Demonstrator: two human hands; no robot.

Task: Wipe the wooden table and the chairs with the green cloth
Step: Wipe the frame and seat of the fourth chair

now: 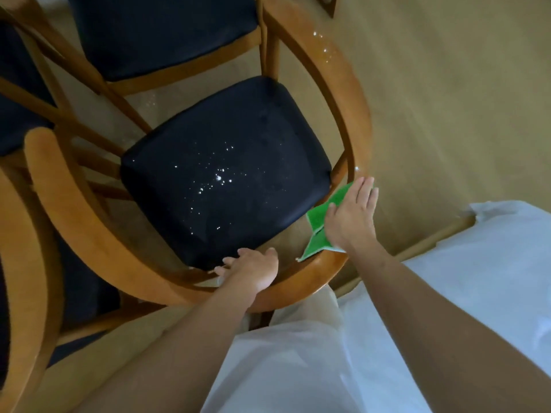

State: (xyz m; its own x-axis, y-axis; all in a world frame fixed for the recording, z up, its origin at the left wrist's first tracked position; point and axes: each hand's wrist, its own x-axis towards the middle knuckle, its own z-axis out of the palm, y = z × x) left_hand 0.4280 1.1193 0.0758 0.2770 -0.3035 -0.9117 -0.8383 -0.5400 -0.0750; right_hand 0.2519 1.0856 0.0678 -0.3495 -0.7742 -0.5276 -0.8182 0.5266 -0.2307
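Note:
I look down on a wooden chair with a curved back rail [354, 93] and a dark padded seat [226, 162] speckled with white droplets. My right hand [351, 216] presses the green cloth [320, 228] flat against the right side of the rail; part of the cloth is hidden under my palm. My left hand [253, 268] rests on the near part of the same rail, fingers curled over its inner edge. More white droplets sit on the rail farther up, near the top right.
Another chair with a dark seat [161, 31] stands behind this one, and a third chair's wooden rail [24, 263] curves along the left edge. The floor [447, 99] is tan. My white garment [447, 323] fills the lower right.

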